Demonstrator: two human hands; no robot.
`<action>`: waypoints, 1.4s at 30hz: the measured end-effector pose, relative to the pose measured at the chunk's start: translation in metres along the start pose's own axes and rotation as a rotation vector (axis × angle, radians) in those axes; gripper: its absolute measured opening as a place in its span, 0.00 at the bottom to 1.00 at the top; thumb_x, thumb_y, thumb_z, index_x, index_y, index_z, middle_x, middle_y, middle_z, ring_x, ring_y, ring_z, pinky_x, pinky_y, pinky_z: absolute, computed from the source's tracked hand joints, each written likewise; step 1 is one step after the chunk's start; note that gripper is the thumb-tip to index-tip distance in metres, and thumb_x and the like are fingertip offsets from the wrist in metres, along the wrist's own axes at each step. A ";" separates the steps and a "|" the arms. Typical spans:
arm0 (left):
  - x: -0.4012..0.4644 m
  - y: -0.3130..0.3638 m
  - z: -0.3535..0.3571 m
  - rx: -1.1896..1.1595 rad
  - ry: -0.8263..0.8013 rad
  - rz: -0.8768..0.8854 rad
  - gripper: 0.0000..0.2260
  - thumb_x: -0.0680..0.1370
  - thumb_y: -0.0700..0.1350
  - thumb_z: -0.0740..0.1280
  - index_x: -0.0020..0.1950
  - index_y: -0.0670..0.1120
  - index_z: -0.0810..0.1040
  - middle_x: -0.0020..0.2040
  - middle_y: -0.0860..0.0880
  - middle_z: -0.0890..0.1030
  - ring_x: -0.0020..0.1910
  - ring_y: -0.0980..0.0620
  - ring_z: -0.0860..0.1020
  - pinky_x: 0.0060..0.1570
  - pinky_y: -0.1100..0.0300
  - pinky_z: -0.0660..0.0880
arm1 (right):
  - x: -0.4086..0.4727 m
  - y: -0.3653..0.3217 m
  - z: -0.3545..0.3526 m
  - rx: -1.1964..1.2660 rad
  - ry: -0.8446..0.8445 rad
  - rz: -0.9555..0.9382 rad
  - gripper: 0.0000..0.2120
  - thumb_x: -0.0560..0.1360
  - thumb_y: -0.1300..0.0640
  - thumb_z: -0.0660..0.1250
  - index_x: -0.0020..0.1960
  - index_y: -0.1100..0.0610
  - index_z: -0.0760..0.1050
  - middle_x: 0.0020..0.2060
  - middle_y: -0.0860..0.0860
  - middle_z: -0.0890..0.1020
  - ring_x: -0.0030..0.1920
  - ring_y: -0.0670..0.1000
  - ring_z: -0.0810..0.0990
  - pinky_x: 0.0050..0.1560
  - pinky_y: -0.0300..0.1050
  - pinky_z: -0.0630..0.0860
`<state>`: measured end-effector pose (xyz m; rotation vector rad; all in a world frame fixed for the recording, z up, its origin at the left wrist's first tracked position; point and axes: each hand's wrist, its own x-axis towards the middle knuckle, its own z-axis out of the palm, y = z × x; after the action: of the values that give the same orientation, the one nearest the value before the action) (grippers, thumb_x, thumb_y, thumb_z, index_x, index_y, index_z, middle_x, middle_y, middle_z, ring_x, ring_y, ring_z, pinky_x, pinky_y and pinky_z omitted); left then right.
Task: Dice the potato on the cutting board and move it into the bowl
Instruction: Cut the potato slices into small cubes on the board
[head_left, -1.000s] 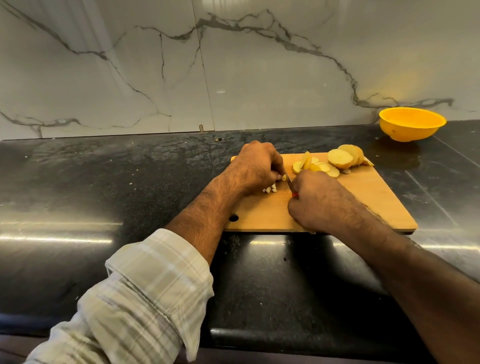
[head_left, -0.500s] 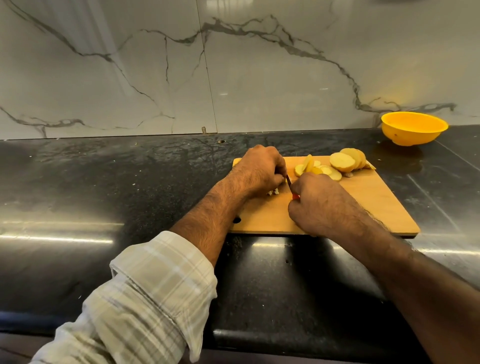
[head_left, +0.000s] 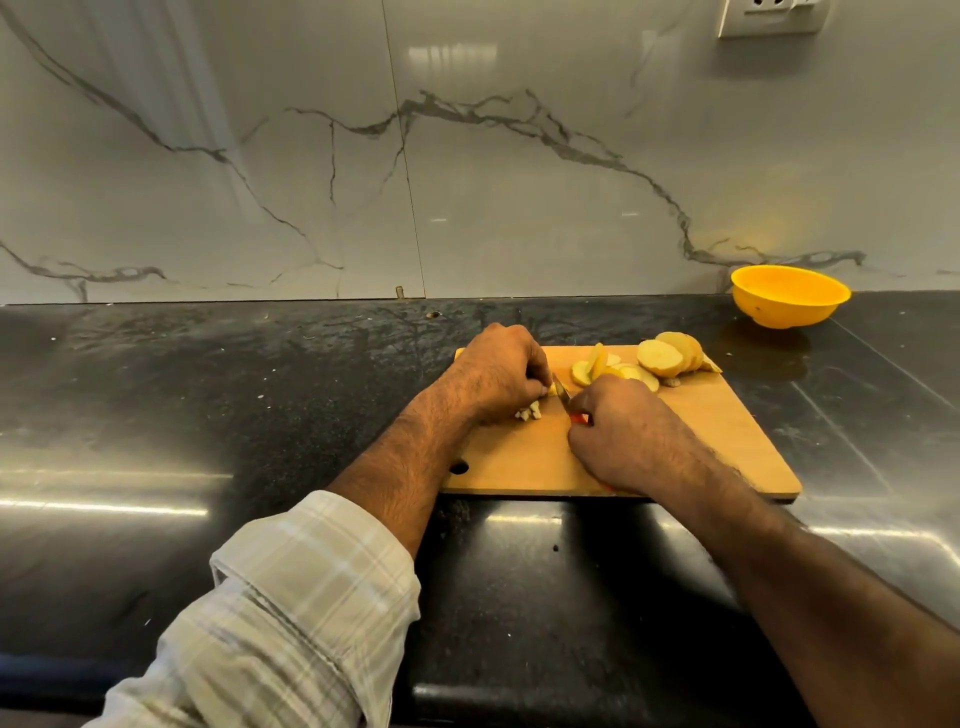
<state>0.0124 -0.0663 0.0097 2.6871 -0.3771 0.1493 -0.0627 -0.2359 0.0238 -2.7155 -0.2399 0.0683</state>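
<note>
Here, knife (head_left: 560, 388) pointing away, hands (head_left: 618, 436) gripping

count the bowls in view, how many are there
1. The yellow bowl stands on the dark counter at far right by the wall, beyond the cutting board and apart from it. No other shows.

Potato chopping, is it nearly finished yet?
Not nearly. Done: the potato is cut into slices on the board, and a few small dice lie by the left hand. In hand: the right hand grips the knife, cutting a piece the left hand holds. Left: most slices need dicing, and nothing shows in the bowl from here.
</note>
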 end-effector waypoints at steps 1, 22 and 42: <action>0.000 0.000 0.000 -0.006 0.001 -0.001 0.05 0.77 0.41 0.77 0.52 0.49 0.89 0.49 0.54 0.87 0.49 0.58 0.82 0.60 0.52 0.82 | -0.001 0.000 0.000 -0.004 0.017 -0.007 0.16 0.79 0.55 0.68 0.67 0.52 0.80 0.54 0.50 0.82 0.51 0.50 0.79 0.50 0.45 0.81; -0.002 -0.006 -0.001 -0.128 0.005 -0.011 0.04 0.76 0.40 0.78 0.48 0.48 0.90 0.45 0.54 0.87 0.46 0.59 0.84 0.55 0.58 0.83 | 0.003 0.000 0.001 0.030 -0.005 -0.005 0.17 0.78 0.55 0.69 0.66 0.51 0.81 0.54 0.50 0.83 0.48 0.49 0.80 0.42 0.42 0.77; -0.002 -0.015 -0.010 -0.012 -0.032 0.021 0.13 0.76 0.42 0.73 0.57 0.55 0.75 0.44 0.62 0.86 0.59 0.58 0.81 0.74 0.35 0.62 | -0.008 -0.025 0.002 -0.128 -0.058 0.012 0.16 0.79 0.54 0.70 0.66 0.54 0.76 0.52 0.51 0.76 0.52 0.51 0.75 0.53 0.47 0.80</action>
<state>0.0142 -0.0486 0.0131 2.6769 -0.4150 0.1100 -0.0748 -0.2145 0.0321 -2.8455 -0.2523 0.1394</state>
